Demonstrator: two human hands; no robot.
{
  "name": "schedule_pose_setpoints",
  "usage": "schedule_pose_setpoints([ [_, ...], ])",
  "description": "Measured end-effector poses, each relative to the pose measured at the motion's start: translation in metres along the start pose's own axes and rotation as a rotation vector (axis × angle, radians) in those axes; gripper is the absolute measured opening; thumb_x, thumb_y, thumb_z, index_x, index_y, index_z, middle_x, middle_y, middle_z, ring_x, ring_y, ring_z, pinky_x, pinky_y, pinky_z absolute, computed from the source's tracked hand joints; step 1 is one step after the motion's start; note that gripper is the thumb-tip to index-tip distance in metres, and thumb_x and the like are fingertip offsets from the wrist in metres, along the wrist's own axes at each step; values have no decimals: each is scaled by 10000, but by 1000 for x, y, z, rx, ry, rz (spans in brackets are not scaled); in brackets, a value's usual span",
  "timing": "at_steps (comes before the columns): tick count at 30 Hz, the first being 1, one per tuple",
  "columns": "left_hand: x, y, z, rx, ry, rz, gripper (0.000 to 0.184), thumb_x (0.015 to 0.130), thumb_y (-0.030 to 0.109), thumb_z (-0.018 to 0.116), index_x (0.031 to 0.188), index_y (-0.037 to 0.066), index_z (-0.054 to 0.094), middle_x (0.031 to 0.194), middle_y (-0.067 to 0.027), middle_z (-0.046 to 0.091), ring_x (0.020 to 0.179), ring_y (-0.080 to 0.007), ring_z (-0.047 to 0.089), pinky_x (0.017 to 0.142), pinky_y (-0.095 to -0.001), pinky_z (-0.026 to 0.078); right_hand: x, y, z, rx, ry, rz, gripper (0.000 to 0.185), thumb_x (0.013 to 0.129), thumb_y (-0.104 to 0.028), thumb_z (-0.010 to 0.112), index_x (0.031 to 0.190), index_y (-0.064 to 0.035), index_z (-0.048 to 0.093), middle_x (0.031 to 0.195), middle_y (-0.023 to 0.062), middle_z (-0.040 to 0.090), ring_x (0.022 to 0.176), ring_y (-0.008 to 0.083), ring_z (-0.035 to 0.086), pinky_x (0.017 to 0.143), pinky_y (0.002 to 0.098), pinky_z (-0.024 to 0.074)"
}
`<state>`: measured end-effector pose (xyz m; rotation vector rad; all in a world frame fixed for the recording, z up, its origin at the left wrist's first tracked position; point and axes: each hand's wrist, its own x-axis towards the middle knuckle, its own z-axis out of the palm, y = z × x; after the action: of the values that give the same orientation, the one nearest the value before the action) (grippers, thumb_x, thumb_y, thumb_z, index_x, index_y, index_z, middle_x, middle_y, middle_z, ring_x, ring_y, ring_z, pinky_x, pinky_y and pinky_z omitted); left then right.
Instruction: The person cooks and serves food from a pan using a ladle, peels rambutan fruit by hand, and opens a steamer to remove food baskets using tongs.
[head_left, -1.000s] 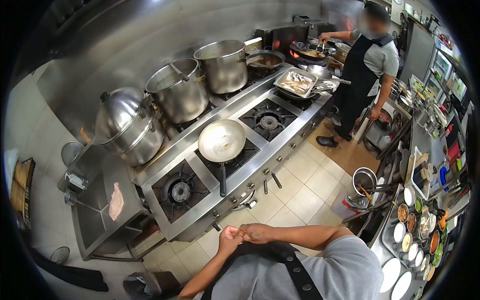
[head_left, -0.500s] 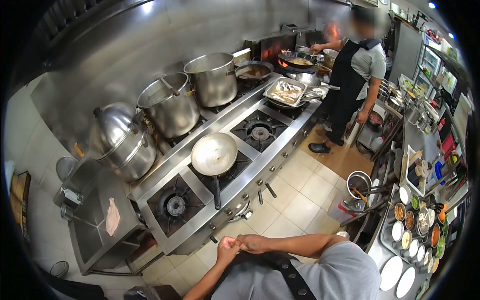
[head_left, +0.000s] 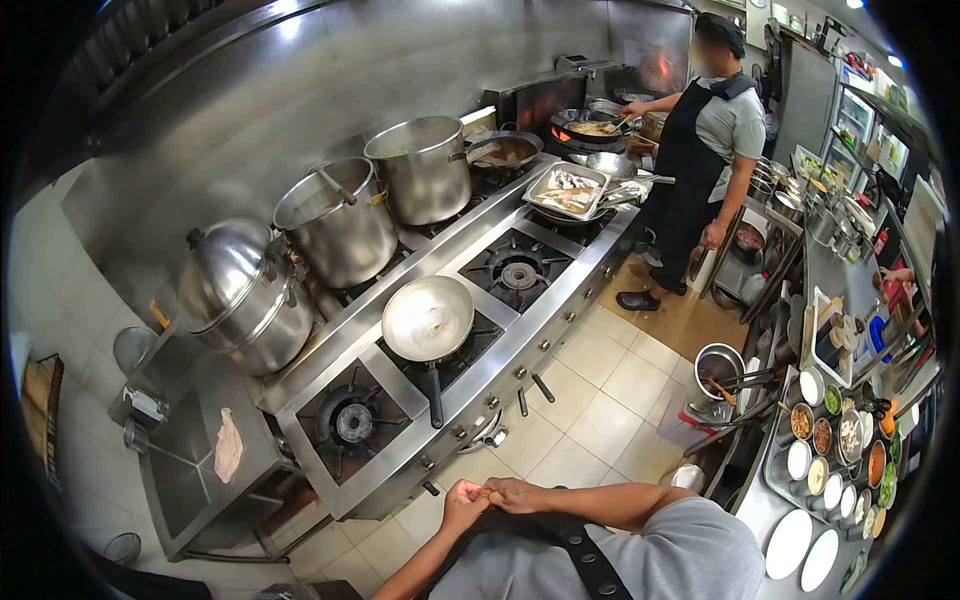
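Observation:
My left hand (head_left: 464,506) and my right hand (head_left: 515,495) meet in front of my apron (head_left: 545,526), fingertips pinched together. Whatever lies between the fingers, if anything, is too small to make out. Beyond them, a frying pan (head_left: 428,316) rests on a burner of the steel stove (head_left: 372,484), its dark handle pointing toward me. Neither hand touches the pan. To its left and right are bare burners.
Large stockpots (head_left: 337,222) and a lidded steamer (head_left: 240,290) line the back. A pink cloth-like piece (head_left: 229,446) lies on the left counter. A co-worker (head_left: 700,160) stirs a wok (head_left: 590,128) over flame. Ingredient containers (head_left: 826,485) and white plates (head_left: 789,544) are at right.
The view has shifted slightly. My hands stay together, the fingers a little changed in pose. The co-worker's head is raised, and a hand shows at the far right edge.

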<state>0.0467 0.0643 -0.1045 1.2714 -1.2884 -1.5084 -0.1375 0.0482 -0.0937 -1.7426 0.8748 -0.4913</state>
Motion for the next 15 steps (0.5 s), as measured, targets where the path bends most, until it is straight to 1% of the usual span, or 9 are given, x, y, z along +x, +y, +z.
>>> schedule_pose_setpoints([
  [3, -4, 27, 3, 219, -1, -17, 233, 771, 18, 700, 922, 12, 522, 821, -54, 614, 704, -97, 581, 617, -236, 475, 0, 0, 0, 21, 16, 61, 301, 932, -275, 459, 1030, -1, 536, 861, 171, 579, 837, 304, 586, 799, 379, 461],
  [5, 6, -12, -6, -55, -5, 4, 250, 782, 46, 714, 958, 18, 540, 845, -41, 611, 774, -99, 582, 689, -245, 479, -1, -8, -10, 66, -19, 60, 274, 910, -275, 472, 1011, -27, 528, 975, 151, 575, 942, 258, 567, 839, 362, 446],
  [6, 9, -21, -12, 157, -11, 30, 248, 800, 46, 702, 994, 16, 549, 890, -29, 608, 844, -105, 578, 752, -255, 477, -2, -18, -16, 18, 1, 89, 280, 921, -301, 469, 1014, -44, 529, 993, 146, 574, 966, 261, 563, 869, 365, 440],
  [7, 1, 31, -2, 181, -26, 40, 222, 820, 44, 689, 996, 19, 555, 919, -24, 604, 868, -106, 578, 764, -249, 478, -2, -28, -22, 30, -8, 155, 297, 942, -325, 454, 1024, -50, 530, 1006, 145, 573, 987, 270, 565, 883, 377, 437],
  [9, 8, 37, 0, 14, -38, 192, 210, 835, 48, 684, 1002, 20, 560, 955, -37, 610, 910, -110, 586, 801, -262, 490, -3, -43, -37, -14, -27, 98, 337, 970, -339, 432, 1086, -38, 531, 1054, 153, 581, 1018, 258, 567, 888, 384, 437],
  [10, 12, 49, 0, 103, -11, 191, 222, 834, 47, 681, 1013, 9, 555, 970, -50, 609, 930, -122, 591, 800, -271, 500, 1, -41, -38, 44, 64, 24, 345, 975, -336, 441, 1100, -28, 532, 1028, 148, 597, 959, 238, 576, 853, 368, 453],
  [12, 18, 79, -3, 283, -31, 431, 346, 752, 37, 711, 1054, 6, 545, 976, -95, 570, 934, -163, 604, 778, -279, 508, 3, -77, -59, 48, 122, -30, 314, 975, -288, 444, 1100, -16, 538, 929, 136, 612, 868, 223, 588, 793, 341, 472],
  [13, 18, 98, -2, 249, -59, 402, 344, 758, -17, 683, 1071, 22, 544, 997, -62, 519, 969, -138, 558, 823, -270, 469, 5, -89, -65, 26, 148, -3, 279, 953, -232, 468, 1093, -4, 545, 968, 200, 612, 902, 294, 604, 821, 371, 467],
  [15, 20, 118, -1, 249, -17, 468, 362, 753, -8, 683, 1092, 1, 556, 1003, -70, 511, 923, -140, 553, 731, -261, 490, 8, -99, -72, 133, 143, -1, 277, 926, -200, 496, 1096, 14, 546, 967, 159, 627, 909, 257, 608, 817, 357, 472],
])
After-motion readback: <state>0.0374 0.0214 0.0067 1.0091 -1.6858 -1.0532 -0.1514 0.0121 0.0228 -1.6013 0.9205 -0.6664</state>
